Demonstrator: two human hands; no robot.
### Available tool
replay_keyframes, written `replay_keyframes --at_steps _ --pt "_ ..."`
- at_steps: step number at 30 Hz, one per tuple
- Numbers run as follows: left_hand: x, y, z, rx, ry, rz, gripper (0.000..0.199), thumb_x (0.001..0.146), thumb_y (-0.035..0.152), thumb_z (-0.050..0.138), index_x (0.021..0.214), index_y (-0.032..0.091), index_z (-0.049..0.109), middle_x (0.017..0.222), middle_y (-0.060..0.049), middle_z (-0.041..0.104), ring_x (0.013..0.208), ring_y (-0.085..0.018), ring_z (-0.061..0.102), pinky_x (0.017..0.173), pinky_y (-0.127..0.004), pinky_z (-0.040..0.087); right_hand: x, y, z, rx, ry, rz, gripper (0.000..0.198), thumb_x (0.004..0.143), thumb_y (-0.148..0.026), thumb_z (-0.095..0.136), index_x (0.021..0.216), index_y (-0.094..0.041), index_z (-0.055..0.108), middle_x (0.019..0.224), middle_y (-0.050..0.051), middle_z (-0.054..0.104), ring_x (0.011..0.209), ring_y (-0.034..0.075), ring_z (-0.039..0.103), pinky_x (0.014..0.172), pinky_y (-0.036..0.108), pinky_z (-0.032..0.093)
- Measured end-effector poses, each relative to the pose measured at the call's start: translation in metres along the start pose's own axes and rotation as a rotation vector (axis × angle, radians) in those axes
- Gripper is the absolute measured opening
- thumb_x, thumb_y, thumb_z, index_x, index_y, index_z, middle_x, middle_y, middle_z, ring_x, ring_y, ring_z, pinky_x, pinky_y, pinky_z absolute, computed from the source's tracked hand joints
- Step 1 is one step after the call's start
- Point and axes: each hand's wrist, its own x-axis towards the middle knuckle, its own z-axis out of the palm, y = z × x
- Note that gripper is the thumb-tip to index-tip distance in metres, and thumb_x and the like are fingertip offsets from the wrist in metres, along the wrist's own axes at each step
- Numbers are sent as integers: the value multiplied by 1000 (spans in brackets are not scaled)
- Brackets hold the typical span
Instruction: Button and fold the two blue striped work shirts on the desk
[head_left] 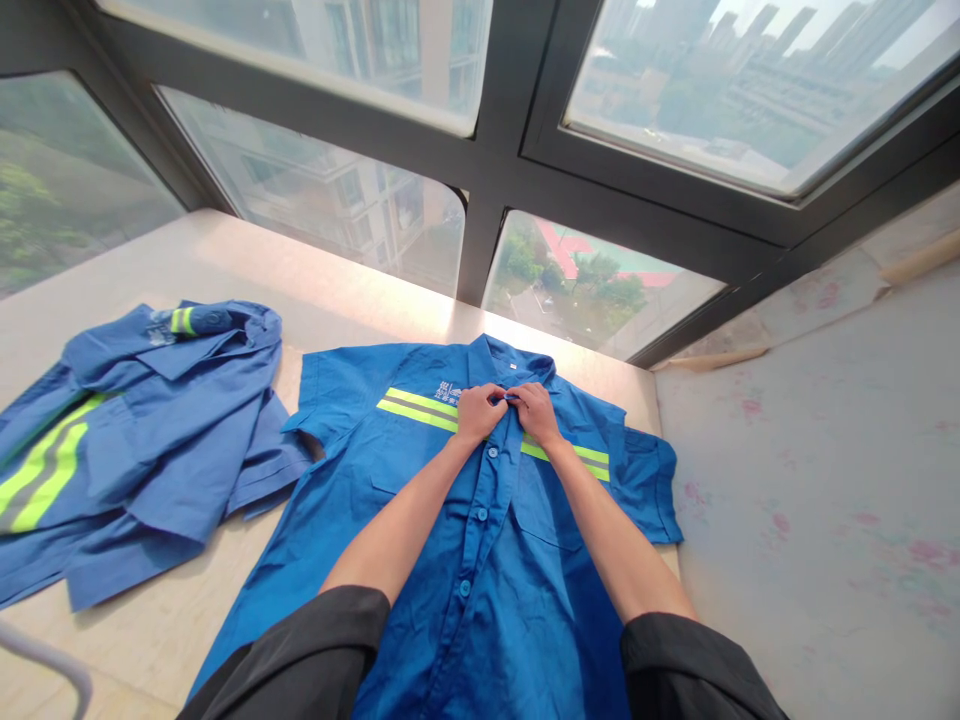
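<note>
A blue short-sleeved work shirt (442,490) lies spread out front side up, its collar toward the window. Yellow-green and grey reflective bands cross its chest, and white lettering (444,390) sits above the band on the left. Just below the collar, my left hand (480,410) pinches the front edge of the shirt. My right hand (535,408) meets it there, also pinching the placket, with the fingertips of both hands nearly touching. A button between them is mostly hidden by the fingers. Further down the placket, several light-blue buttons (482,514) show.
A second blue garment (172,420) with reflective bands lies crumpled on the pale sill (225,570) at the left. Dark window frames (487,180) rise behind. A wall with faded flowers (810,500) bounds the right side. A grey curved bar (52,660) shows at lower left.
</note>
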Motion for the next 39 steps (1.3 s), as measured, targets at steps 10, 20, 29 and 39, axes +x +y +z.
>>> replay_keyframes --at_steps 10,20,29,39 --pt "-2 -2 0 49 16 29 17 82 21 63 93 24 76 89 0 77 83 -17 67 86 -29 48 -1 6 3 87 9 6 32 93 -13 46 104 -24 75 94 6 70 93 23 57 88 38 41" --pt "-1 -8 3 -57 38 77 16 81 17 67 91 25 77 90 2 77 75 -15 67 79 -27 50 3 17 3 272 3 17 28 87 -11 52 92 -25 75 88 4 69 89 24 58 86 39 44" --pt "-2 -10 4 -32 43 88 19 81 15 66 92 26 76 90 2 77 78 -16 68 82 -29 50 4 13 2 217 14 15 25 83 -10 50 87 -23 71 86 4 68 87 24 58 83 39 44" --pt "-2 -9 4 -31 19 107 20 84 14 64 97 25 74 96 1 77 88 -18 68 87 -31 49 -1 0 -4 249 154 -1 19 89 -21 54 98 -24 70 95 5 72 94 25 61 89 41 47"
